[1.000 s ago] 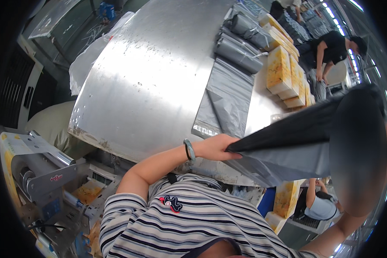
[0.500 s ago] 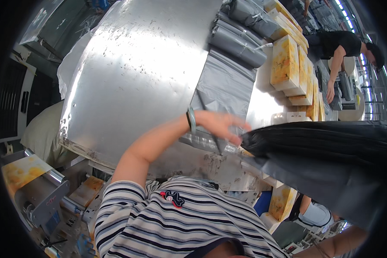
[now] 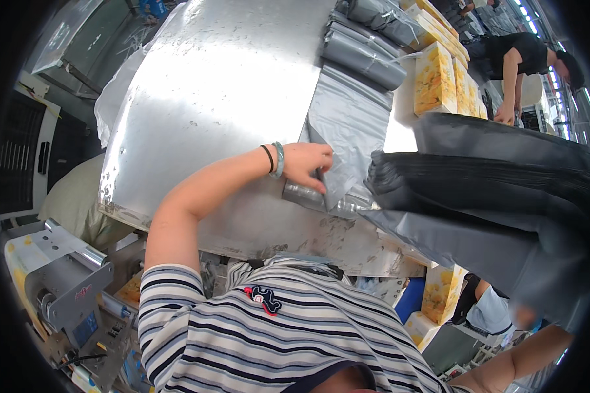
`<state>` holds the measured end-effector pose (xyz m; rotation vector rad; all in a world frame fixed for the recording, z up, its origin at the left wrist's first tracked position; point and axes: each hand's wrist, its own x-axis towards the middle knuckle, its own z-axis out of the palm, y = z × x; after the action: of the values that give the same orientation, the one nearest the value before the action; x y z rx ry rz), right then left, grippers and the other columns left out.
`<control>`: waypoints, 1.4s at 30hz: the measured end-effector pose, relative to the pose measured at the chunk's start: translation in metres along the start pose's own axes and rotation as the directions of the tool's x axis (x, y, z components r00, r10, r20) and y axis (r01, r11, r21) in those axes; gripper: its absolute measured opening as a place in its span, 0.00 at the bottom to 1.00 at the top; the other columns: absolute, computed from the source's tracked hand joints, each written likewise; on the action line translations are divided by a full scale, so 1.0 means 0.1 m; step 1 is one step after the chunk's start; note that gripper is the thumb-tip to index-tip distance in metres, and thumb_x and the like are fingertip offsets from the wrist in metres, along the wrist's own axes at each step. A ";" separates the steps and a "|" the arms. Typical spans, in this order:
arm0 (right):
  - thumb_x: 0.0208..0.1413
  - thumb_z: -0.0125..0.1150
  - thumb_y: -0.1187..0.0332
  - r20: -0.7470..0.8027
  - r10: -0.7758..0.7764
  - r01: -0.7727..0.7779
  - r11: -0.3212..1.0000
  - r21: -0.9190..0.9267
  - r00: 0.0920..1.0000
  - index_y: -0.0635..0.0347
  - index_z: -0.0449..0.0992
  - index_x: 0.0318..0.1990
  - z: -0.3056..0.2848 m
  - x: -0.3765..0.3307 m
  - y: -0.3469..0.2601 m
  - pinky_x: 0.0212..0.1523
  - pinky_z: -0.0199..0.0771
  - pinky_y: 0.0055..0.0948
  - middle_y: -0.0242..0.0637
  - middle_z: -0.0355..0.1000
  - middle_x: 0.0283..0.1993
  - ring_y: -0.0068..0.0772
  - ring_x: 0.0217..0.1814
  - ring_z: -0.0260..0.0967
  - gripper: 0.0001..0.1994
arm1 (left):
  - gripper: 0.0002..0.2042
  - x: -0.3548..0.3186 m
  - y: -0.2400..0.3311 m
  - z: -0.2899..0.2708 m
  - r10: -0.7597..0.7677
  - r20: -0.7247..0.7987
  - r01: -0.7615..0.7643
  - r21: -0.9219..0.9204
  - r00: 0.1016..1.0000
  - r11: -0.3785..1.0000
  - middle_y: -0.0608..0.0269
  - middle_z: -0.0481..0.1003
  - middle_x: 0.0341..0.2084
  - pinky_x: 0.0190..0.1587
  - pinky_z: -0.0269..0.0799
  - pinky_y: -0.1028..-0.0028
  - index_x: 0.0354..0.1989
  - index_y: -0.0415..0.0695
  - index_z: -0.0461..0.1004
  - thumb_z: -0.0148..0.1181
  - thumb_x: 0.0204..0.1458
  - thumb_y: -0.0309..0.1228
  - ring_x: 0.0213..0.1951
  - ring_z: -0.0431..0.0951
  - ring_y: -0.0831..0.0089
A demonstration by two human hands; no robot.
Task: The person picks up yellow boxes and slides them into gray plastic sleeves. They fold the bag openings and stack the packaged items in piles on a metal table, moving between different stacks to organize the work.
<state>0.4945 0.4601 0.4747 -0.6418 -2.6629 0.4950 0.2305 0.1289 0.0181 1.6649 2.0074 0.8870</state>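
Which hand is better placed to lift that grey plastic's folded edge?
Probably the left hand: it is at the grey plastic, close to the fold. I can't see the right hand, only its forearm below the black sheets.

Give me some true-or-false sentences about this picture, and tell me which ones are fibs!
1. The left hand is at a flat, silver-grey plastic sheet. True.
2. That arm wears no jewellery. False: a pale green, ring-shaped bangle circles its wrist.
3. Rolled grey plastic bundles lie on the shiny metal table. True.
4. The person wears plain red. False: they wear a white, dark-striped fabric shirt.
5. White, rectangular boxes with yellow patterns are right of the bundles. True.
6. The right hand shows clearly. False: only the bare right forearm shows, below a thick stack of dark plastic sheets.
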 end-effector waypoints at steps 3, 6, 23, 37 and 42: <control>0.49 0.60 0.69 -0.007 0.007 -0.007 1.000 -0.005 1.000 0.69 0.67 0.50 -0.02 -0.08 0.03 0.46 0.66 0.28 0.38 0.69 0.44 0.28 0.46 0.66 0.21 | 0.34 0.09 -0.08 0.07 0.097 -0.337 -0.018 0.228 0.937 0.973 0.51 0.68 0.47 0.53 0.63 0.61 0.58 0.41 0.60 0.62 0.46 0.47 0.48 0.69 0.56; 0.49 0.60 0.70 -0.009 0.003 -0.003 1.000 0.002 1.000 0.68 0.66 0.51 -0.02 -0.15 0.09 0.47 0.66 0.28 0.38 0.69 0.45 0.28 0.46 0.66 0.21 | 0.38 0.30 0.05 0.07 -0.069 -0.222 0.139 0.319 0.973 0.937 0.52 0.71 0.44 0.60 0.54 0.54 0.60 0.39 0.59 0.63 0.43 0.49 0.47 0.69 0.56; 0.48 0.62 0.73 -0.037 0.038 -0.037 0.999 0.022 0.999 0.68 0.64 0.54 -0.02 -0.52 0.29 0.49 0.67 0.26 0.39 0.69 0.47 0.28 0.48 0.67 0.24 | 0.32 -0.16 0.68 -0.57 0.004 -0.350 -0.160 -0.419 0.937 0.894 0.53 0.59 0.62 0.67 0.42 0.55 0.62 0.45 0.61 0.57 0.49 0.45 0.65 0.55 0.59; 0.48 0.64 0.75 0.205 -0.201 0.205 0.979 0.001 0.958 0.67 0.63 0.57 0.42 0.14 -0.43 0.50 0.68 0.25 0.40 0.69 0.49 0.28 0.49 0.68 0.27 | 0.46 0.19 0.89 0.22 0.310 -0.165 -0.276 -0.892 0.936 0.357 0.54 0.61 0.60 0.63 0.53 0.71 0.65 0.37 0.49 0.67 0.43 0.48 0.61 0.59 0.69; 0.48 0.65 0.73 0.499 -0.073 0.052 0.997 0.056 0.863 0.68 0.62 0.59 1.03 0.44 -0.68 0.56 0.62 0.26 0.38 0.69 0.52 0.25 0.53 0.64 0.29 | 0.41 -0.12 1.25 0.52 -0.115 -0.108 -0.037 -0.865 0.988 0.500 0.52 0.71 0.49 0.52 0.64 0.72 0.62 0.40 0.54 0.70 0.41 0.40 0.48 0.70 0.71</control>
<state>0.3902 0.3995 0.4233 -0.4563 -3.1357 0.7896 0.3574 0.1407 0.0642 0.9436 1.2234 1.6843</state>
